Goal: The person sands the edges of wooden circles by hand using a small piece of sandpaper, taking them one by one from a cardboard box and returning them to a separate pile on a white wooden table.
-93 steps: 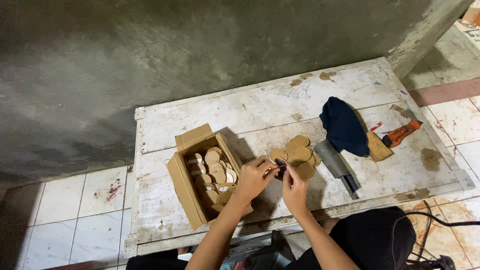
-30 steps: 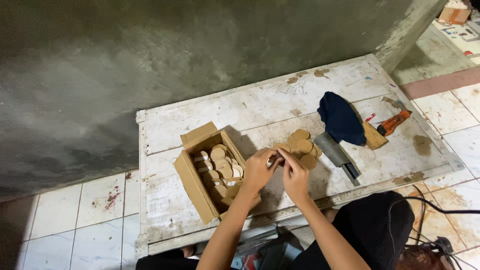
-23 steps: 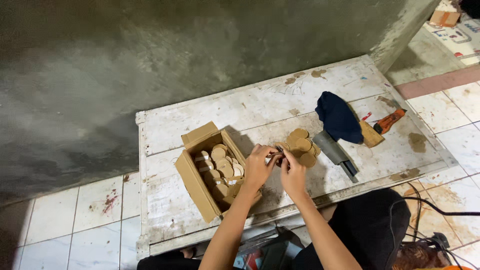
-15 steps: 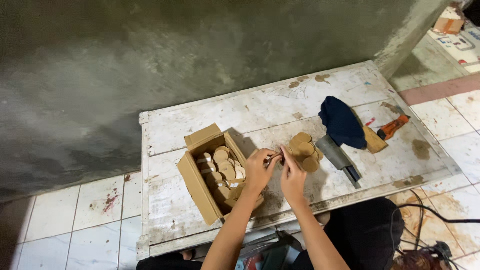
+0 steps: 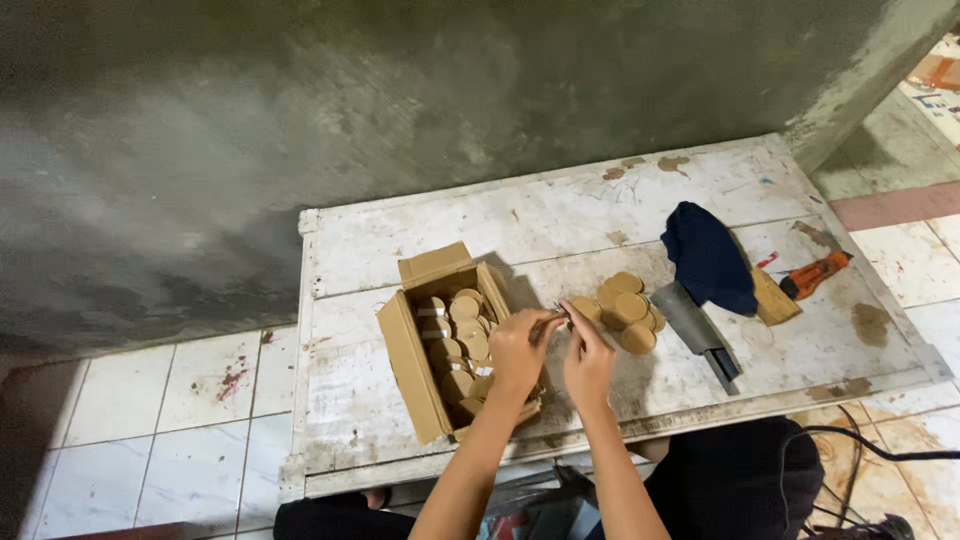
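Over the worn white counter (image 5: 400, 430), the left hand (image 5: 520, 352) and right hand (image 5: 588, 358) meet, both grips pinched on one small metal piece (image 5: 552, 320), between the open cardboard box (image 5: 415, 375) of discs and a loose pile of wooden discs (image 5: 625, 305).

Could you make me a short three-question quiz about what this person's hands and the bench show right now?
1. True or false: the cardboard box on the white table is shut.
2. What lies under the dark blue cloth? A) a grey tool B) a glass bottle C) a plate
3. Where do the left hand and right hand meet?

Key:
1. False; it is open, with round tan discs inside.
2. A; the grey tool.
3. Between the box and the loose disc pile, pinching a small item too tiny to identify.
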